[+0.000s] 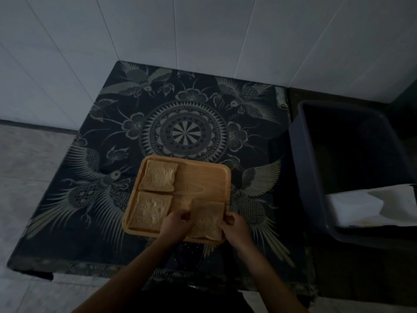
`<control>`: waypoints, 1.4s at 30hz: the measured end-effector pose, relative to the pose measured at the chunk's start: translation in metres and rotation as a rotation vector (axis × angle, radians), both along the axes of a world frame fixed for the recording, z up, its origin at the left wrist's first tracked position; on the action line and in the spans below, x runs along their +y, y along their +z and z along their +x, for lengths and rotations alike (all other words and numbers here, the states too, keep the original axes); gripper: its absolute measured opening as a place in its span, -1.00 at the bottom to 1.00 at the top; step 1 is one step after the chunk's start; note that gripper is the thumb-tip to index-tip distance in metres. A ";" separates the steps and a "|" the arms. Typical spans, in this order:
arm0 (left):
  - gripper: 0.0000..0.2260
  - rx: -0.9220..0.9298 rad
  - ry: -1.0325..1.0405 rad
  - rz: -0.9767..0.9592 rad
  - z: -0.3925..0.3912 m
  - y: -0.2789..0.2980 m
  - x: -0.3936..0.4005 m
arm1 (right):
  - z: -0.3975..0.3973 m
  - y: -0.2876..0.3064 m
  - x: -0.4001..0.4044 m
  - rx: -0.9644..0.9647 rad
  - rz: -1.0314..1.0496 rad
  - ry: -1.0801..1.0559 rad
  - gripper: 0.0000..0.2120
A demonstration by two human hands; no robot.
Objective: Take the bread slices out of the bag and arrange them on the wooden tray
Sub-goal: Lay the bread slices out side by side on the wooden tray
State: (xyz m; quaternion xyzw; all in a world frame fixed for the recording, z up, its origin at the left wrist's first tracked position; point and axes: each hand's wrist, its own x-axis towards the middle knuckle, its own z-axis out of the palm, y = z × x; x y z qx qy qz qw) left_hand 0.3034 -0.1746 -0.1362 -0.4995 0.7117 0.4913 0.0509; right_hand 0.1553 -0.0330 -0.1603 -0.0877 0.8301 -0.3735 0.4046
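A wooden tray [203, 177] lies on a dark patterned cloth in front of me. Two bread slices rest flat in its left half, one at the far left [159, 178] and one at the near left [150, 211]. A third bread slice [208, 220] is at the tray's near right corner, held at both sides. My left hand [177, 223] pinches its left edge and my right hand [233, 227] pinches its right edge. The tray's far right quarter is bare wood. A white bag-like sheet [370, 205] lies in the bin at the right.
The patterned cloth [185, 123] covers a low square table against a white tiled wall [203, 30]. A dark plastic bin [352, 154] stands to the right of the table. Pale floor [29, 166] lies to the left.
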 end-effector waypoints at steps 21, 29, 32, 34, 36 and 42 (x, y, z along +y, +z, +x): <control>-0.88 0.186 0.150 0.250 -0.041 0.022 -0.050 | -0.047 0.026 -0.033 -0.143 -0.149 -0.109 -0.77; -0.83 0.176 0.137 0.250 -0.067 0.020 -0.079 | -0.071 0.022 -0.057 -0.137 -0.149 -0.127 -0.75; -0.81 0.158 0.125 0.222 -0.074 0.015 -0.088 | -0.076 0.020 -0.068 -0.161 -0.140 -0.139 -0.74; -0.81 0.141 0.129 0.209 -0.077 0.011 -0.093 | -0.079 0.021 -0.075 -0.161 -0.120 -0.134 -0.75; -0.84 0.128 0.124 0.208 -0.079 0.007 -0.097 | -0.081 0.021 -0.080 -0.159 -0.104 -0.125 -0.78; -0.85 0.091 0.099 0.172 -0.083 -0.007 -0.104 | -0.083 0.011 -0.090 -0.136 -0.058 -0.098 -0.74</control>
